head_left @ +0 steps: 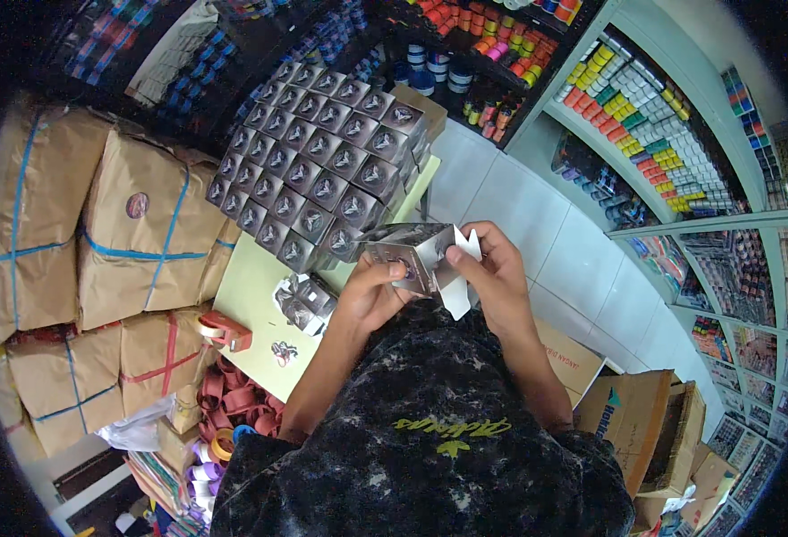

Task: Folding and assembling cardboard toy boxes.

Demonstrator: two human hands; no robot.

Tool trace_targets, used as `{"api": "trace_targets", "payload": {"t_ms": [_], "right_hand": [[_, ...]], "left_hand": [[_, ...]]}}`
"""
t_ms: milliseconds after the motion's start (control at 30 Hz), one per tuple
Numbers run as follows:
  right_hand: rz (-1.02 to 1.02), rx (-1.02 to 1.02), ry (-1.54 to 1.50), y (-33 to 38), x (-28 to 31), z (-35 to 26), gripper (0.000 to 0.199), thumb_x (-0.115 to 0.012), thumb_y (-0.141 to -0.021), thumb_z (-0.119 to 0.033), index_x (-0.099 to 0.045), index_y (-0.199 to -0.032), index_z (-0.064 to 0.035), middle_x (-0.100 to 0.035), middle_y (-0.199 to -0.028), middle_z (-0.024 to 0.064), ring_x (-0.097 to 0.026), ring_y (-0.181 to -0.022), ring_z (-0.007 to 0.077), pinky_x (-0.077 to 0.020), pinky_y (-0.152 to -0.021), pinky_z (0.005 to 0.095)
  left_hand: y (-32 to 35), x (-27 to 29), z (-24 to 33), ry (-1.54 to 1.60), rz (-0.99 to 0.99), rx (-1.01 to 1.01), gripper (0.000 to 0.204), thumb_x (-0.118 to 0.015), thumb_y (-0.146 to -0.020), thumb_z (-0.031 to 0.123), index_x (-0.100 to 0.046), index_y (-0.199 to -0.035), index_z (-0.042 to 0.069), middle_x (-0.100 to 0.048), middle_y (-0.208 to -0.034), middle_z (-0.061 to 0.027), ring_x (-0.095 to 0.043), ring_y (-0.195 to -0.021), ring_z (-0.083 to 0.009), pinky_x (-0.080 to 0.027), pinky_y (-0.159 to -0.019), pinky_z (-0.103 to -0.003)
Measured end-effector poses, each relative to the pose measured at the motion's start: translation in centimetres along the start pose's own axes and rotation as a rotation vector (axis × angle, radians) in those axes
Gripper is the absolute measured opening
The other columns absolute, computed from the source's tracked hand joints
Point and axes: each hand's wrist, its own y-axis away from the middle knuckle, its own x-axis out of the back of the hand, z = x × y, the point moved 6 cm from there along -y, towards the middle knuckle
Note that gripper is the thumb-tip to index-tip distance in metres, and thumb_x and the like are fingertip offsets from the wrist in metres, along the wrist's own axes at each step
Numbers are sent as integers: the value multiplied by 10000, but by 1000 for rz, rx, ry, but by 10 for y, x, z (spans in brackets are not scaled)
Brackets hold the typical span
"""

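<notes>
Between my two hands is a small dark printed carton [412,257] with white inner flaps standing out at its right end. My left hand [378,285] grips its left side, thumb pressed on the printed face. On the other side my right hand [494,273] pinches the white flap end with thumb and fingers. Whether anything sits inside the carton cannot be seen. Left of my left wrist, another dark carton with white flaps [305,304] lies on the pale yellow table [255,291]. A large block of stacked matching boxes [309,161] fills the table's far part.
A red tape dispenser [225,330] and a small tangle of dark bits [284,353] lie on the table. Wrapped brown parcels [139,228] are piled at the left. Cardboard boxes [631,430] stand at the lower right. Shelves of coloured spools [635,116] line the far right.
</notes>
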Motion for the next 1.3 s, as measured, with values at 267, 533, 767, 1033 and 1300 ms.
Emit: {"api": "trace_targets", "payload": {"t_ms": [267, 533, 767, 1033, 1300], "right_hand": [[212, 168, -88, -12, -1, -19, 252, -739, -897, 14, -539, -1047, -13, -647, -943, 52, -672, -814, 119, -531, -683, 261], [189, 563, 410, -22, 3, -42, 377, -785, -835, -47, -696, -1199, -3, -692, -1085, 127, -636, -961, 183, -504, -827, 310], [169, 593, 370, -36, 4, -50, 357, -780, -832, -27, -711, -1182, -4, -695, -1088, 132, -642, -981, 189, -503, -858, 304], [-1, 668, 498, -49, 1, -60, 308, -740, -821, 6, -748, -1126, -36, -604, -1065, 103, -629, -977, 207, -507, -859, 315], [-73, 681, 581, -53, -3, -66, 214, -712, -849, -36, -737, -1061, -21, -590, -1074, 118, -631, -970, 225, -517, -836, 323]], "left_hand": [[-15, -4, -2, -97, 8, 23, 493, -695, -873, 63, -555, -1335, -38, -690, -1176, -171, -684, -1092, -306, -553, -953, -463], [-36, 4, 3, 59, -1, 34, 471, -670, -915, 176, -560, -1326, -26, -676, -1194, -180, -668, -1105, -276, -548, -901, -394], [-49, 2, 12, 57, 4, 4, 499, -680, -899, 183, -558, -1330, -38, -673, -1202, -199, -671, -1102, -287, -539, -961, -420], [-59, -2, 17, 43, -44, 18, 553, -695, -877, 189, -541, -1355, -44, -683, -1185, -200, -676, -1101, -299, -549, -945, -424], [-59, -3, 21, 10, -54, -6, 581, -704, -887, 219, -526, -1373, -45, -688, -1179, -198, -679, -1100, -299, -558, -908, -412]]}}
